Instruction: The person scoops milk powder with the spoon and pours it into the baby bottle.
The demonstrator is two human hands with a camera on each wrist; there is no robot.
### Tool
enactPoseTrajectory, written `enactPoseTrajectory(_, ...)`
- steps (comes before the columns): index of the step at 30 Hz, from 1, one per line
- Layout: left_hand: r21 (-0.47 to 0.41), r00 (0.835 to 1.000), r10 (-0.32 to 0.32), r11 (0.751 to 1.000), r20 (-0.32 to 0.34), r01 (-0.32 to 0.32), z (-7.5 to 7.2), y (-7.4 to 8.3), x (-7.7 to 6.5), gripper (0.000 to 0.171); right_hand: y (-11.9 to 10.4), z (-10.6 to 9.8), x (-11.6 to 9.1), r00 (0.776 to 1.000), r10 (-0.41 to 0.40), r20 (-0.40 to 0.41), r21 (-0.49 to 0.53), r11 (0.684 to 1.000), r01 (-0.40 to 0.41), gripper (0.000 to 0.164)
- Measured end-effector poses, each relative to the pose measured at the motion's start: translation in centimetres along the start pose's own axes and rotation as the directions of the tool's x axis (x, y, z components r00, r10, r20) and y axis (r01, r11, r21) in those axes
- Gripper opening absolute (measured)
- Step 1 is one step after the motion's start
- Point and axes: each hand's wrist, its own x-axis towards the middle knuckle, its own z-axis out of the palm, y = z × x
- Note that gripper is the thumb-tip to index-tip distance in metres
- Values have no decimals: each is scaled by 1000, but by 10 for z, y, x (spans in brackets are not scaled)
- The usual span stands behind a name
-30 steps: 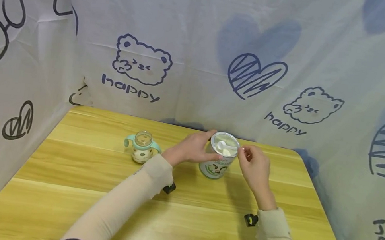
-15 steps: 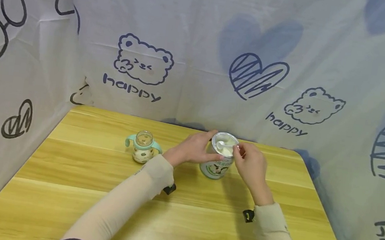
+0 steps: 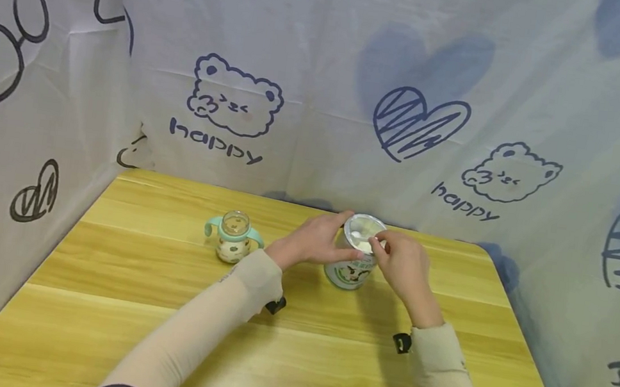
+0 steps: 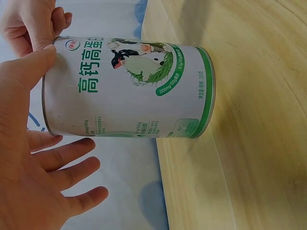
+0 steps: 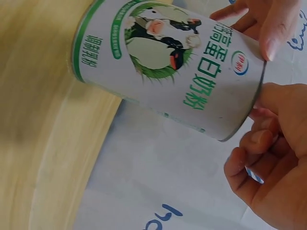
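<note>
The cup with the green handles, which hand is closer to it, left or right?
The left. The left hand is to the right of the cup, holding the can. The right hand is farther off, on the can's other side, at its open top.

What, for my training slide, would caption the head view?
Left hand grips milk powder can; right hand pinches white scoop at can's mouth; two-handled baby bottle nearby.

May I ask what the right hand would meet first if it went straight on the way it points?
Most likely the can: the right hand pinches a white spoon at the can's open top and points across it. Whether rim or inside comes first is unclear.
</note>
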Motion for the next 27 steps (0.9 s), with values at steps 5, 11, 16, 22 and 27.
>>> enactPoseTrajectory(5, 7, 1000, -17, 1000, 16, 17, -1, 1, 0, 101, -1, -3, 2, 998, -49, 38, -5, 999, 49, 17)
enactPoseTrajectory(11, 8, 1000, -17, 1000, 17, 17, -2, 1, 0, 100, -2, -4, 2, 995, -87, 47, -1, 996, 87, 16)
enactPoseTrajectory(16, -1, 1000, -20, 1000, 16, 20, -2, 2, 0, 99, -1, -4, 3, 995, -79, 65, 35, 996, 77, 18)
enactPoseTrajectory(22, -2, 999, -30, 1000, 20, 30, -3, 3, 0, 99, 2, -5, 5, 989, -22, 148, 128, 992, 3, 21)
enactPoseTrajectory(27, 0, 999, -41, 999, 28, 41, -3, 3, 0, 99, 3, -7, 6, 972, 32, 231, 209, 975, -82, 22)
